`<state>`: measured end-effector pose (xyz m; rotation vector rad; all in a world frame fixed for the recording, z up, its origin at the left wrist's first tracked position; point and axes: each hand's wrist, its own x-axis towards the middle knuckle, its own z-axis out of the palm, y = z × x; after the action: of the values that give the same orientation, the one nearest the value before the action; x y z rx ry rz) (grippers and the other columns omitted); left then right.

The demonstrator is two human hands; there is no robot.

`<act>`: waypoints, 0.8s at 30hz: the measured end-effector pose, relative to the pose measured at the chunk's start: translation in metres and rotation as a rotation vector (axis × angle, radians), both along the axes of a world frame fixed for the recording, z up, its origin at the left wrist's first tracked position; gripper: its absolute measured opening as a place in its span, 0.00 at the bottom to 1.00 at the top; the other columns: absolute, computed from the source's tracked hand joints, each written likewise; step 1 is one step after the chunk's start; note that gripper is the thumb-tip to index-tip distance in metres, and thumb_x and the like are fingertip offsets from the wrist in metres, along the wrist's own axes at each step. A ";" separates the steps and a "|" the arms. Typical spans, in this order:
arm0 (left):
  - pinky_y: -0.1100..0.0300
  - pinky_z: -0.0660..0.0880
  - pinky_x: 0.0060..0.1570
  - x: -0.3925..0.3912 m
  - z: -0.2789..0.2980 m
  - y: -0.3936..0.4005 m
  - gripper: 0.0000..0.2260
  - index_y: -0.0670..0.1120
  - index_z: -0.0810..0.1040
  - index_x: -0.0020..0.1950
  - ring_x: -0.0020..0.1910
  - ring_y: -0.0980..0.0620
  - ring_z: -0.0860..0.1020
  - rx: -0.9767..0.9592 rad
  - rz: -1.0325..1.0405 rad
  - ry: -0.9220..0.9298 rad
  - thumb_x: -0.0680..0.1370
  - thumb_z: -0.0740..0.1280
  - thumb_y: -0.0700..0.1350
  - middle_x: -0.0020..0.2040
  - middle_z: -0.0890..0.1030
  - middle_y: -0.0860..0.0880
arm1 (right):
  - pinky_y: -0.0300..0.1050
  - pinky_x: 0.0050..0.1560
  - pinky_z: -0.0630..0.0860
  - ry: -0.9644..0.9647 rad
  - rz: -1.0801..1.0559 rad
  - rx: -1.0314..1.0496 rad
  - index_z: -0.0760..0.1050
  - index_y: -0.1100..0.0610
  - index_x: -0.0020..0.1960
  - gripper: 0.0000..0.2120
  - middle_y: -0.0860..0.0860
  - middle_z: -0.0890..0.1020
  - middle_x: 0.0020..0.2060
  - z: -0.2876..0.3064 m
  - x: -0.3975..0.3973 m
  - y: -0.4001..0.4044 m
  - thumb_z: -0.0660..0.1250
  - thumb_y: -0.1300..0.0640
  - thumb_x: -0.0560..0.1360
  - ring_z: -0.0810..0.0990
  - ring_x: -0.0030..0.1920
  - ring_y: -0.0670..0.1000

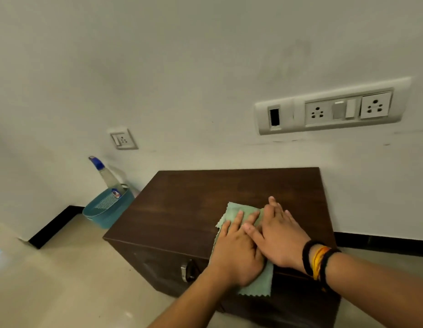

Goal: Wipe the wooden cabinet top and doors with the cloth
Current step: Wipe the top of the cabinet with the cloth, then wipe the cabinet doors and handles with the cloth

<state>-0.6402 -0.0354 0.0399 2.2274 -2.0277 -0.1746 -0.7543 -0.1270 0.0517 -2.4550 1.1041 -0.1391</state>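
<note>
Green cloth (239,215) lies flat on the cabinet top (196,204), toward the front-right part, w/ its near end hanging over the front edge and down onto the cabinet front. Zigzag-cut edges show at the hanging end and the left side.

Both hands are on the cloth, palms down, fingers stretched out flat, not gripping or pinching anything. Left hand (236,254) covers the near part of the cloth right at the front edge. Right hand (280,235) sits just beside it, further back and to the right, its thumb overlapping the left hand's fingers; its fingertips reach past the cloth's far-right corner. Right wrist has black bands (320,263) w/ yellow-orange threads between.

Cabinet is dark brown wood, low, standing on a pale tiled floor (63,280) against a white wall (182,67). Metal handle (185,272) on the front, left of the hanging cloth.

Left of the cabinet, by the wall: blue basket (106,211) w/ a spray bottle (106,176) leaning in it, blue nozzle up. On the wall: small socket (123,139) above the basket, long socket-and-switch panel (331,106) above-right of the cabinet. Black skirting (54,227) runs along the wall base.
</note>
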 end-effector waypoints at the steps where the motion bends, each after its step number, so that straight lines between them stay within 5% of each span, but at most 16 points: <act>1: 0.46 0.41 0.79 0.008 0.000 0.006 0.26 0.60 0.45 0.81 0.81 0.52 0.41 -0.012 0.039 -0.011 0.82 0.46 0.57 0.83 0.48 0.56 | 0.52 0.79 0.46 -0.005 0.022 -0.016 0.50 0.61 0.79 0.39 0.60 0.46 0.81 0.000 0.004 0.005 0.47 0.33 0.79 0.47 0.81 0.57; 9: 0.52 0.52 0.78 0.132 -0.016 0.076 0.25 0.60 0.60 0.79 0.80 0.54 0.56 -0.256 0.369 -0.095 0.82 0.43 0.59 0.79 0.62 0.57 | 0.57 0.79 0.40 0.236 0.199 -0.195 0.40 0.55 0.81 0.49 0.54 0.40 0.81 -0.007 0.065 0.048 0.29 0.27 0.69 0.37 0.80 0.59; 17: 0.47 0.70 0.71 0.259 -0.034 0.105 0.23 0.50 0.76 0.70 0.70 0.49 0.75 -0.489 0.353 -0.116 0.81 0.52 0.53 0.68 0.79 0.50 | 0.52 0.78 0.37 0.314 0.327 -0.247 0.36 0.52 0.80 0.40 0.52 0.38 0.80 -0.003 0.115 0.056 0.36 0.29 0.77 0.34 0.79 0.54; 24: 0.46 0.75 0.64 0.317 -0.053 0.109 0.22 0.45 0.82 0.64 0.62 0.44 0.81 -0.771 0.334 -0.185 0.79 0.55 0.50 0.61 0.84 0.45 | 0.51 0.78 0.36 0.346 0.423 -0.281 0.33 0.50 0.79 0.36 0.49 0.35 0.79 -0.003 0.131 0.056 0.37 0.32 0.79 0.31 0.78 0.51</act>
<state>-0.3230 0.0735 -0.0133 2.0373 -1.3873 0.7343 -0.6233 -0.0706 0.0486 -2.9860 0.6983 0.2899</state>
